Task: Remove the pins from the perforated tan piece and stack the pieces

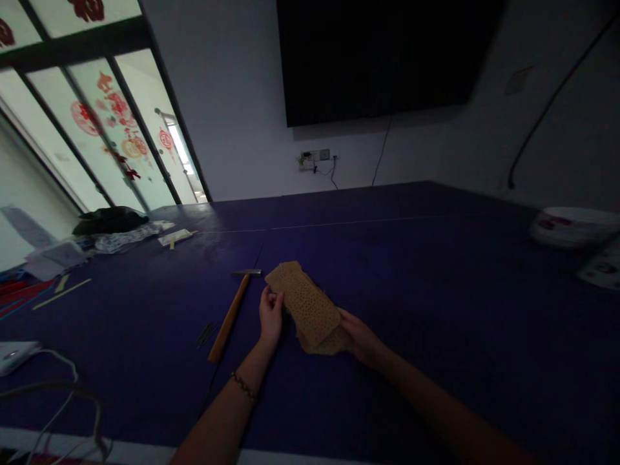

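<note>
Between my hands is a tan piece of spotted sheet material (310, 303), folded or layered, with a second layer showing at its lower right. Whether it is leather or cloth I cannot tell. My left hand (271, 313) pinches its left edge between thumb and fingers. At the right end my right hand (361, 337) grips the edge, its fingers partly hidden behind the material. Left of my left hand lies a hammer (231, 316) with a wooden handle and a narrow metal head. Beside the handle are several thin dark metal rods (207, 333).
The purple table (436, 310) reaches to the wall. White cables (68, 361) and a white device (17, 355) lie at left. Behind them are yellow strips (62, 294), papers and a black bag (110, 220). A white bowl-like container (574, 226) stands at right.
</note>
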`<state>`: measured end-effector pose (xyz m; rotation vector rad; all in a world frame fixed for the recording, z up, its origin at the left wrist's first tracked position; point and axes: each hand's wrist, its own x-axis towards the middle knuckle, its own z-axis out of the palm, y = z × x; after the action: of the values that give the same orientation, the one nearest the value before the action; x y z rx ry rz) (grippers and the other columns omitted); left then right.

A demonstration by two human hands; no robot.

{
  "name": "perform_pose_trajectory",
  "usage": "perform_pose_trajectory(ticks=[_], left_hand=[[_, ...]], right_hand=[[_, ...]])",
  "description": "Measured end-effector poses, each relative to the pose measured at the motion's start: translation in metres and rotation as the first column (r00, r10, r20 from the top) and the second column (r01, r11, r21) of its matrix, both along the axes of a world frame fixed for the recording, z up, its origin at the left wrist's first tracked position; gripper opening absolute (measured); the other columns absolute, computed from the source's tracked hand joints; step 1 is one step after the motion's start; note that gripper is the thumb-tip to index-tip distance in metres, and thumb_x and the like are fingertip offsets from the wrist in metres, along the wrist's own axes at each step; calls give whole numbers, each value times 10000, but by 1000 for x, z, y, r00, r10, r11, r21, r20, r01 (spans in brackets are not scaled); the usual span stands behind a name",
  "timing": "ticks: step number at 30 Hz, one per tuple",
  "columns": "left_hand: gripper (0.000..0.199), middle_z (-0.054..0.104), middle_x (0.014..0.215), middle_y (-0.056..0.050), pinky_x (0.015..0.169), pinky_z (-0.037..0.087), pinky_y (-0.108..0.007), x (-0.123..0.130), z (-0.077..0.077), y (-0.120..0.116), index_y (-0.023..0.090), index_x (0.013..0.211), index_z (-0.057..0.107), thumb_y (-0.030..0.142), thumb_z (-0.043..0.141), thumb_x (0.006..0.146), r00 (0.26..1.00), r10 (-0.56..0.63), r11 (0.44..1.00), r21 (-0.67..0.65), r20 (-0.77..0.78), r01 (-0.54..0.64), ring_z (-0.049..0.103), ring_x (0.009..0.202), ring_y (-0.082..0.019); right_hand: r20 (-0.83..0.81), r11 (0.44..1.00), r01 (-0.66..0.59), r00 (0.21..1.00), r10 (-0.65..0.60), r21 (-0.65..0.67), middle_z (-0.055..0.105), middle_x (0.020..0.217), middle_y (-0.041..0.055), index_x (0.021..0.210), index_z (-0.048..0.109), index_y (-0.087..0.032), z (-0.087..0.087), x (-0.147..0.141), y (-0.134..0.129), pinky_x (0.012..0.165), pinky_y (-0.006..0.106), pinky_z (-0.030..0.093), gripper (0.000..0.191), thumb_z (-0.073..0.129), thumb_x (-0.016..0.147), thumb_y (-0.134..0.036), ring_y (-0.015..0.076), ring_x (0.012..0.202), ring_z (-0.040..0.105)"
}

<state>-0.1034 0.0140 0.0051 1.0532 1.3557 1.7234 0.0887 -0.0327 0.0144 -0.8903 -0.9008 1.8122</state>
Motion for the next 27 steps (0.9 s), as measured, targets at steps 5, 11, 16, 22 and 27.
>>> perform_pose_trajectory(ticks=[5, 11, 16, 22, 27], left_hand=[[566, 527, 675, 21, 597, 438, -218, 0, -8, 2, 124, 1151, 412, 303, 626, 659, 998, -61, 998, 15, 5, 61, 525, 577, -89], [659, 516, 1062, -80, 824, 420, -285, 6, -10, 1, 201, 1193, 357, 294, 674, 622, 993, -94, 994, 60, 77, 89, 545, 930, -163], [512, 483, 1196, -139, 919, 368, -364, 18, 1, -11, 165, 1097, 474, 463, 570, 691, 797, -441, 873, -6, 413, 487, 473, 1093, -248], [481, 515, 1193, -113, 935, 363, -378, 28, 5, -26, 176, 1091, 485, 269, 665, 654, 571, -618, 692, 28, 541, 722, 493, 1077, -250], [482, 539, 1161, -116, 936, 359, -375, 25, 4, -27, 163, 1092, 483, 215, 666, 649, 604, -603, 703, -12, 521, 711, 508, 1057, -243]], right_hand=[[1, 998, 18, 1000, -18, -65, 649, 917, 96, 989, 534, -169, -1, 1, -1, 606, 360, 516, 272, 424, 826, -356, 212, 785, 630], [-38, 996, 78, 996, -76, 53, 655, 903, 78, 1025, 531, -174, 0, -1, 0, 687, 345, 508, 318, 576, 724, -268, 213, 828, 620], [0, 973, 154, 988, -156, 170, 617, 1011, 84, 1051, 497, -189, -5, -1, 3, 809, 384, 457, 405, 593, 689, -344, 237, 947, 570], [310, 900, 111, 915, -258, 421, 479, 1208, 121, 1176, 390, -169, -21, -3, 3, 946, 422, 343, 524, 517, 723, -399, 236, 1100, 453], [455, 850, -13, 849, -268, 526, 508, 1176, 110, 1237, 319, -173, -23, -8, -3, 948, 424, 344, 492, 397, 795, -373, 216, 1083, 471]])
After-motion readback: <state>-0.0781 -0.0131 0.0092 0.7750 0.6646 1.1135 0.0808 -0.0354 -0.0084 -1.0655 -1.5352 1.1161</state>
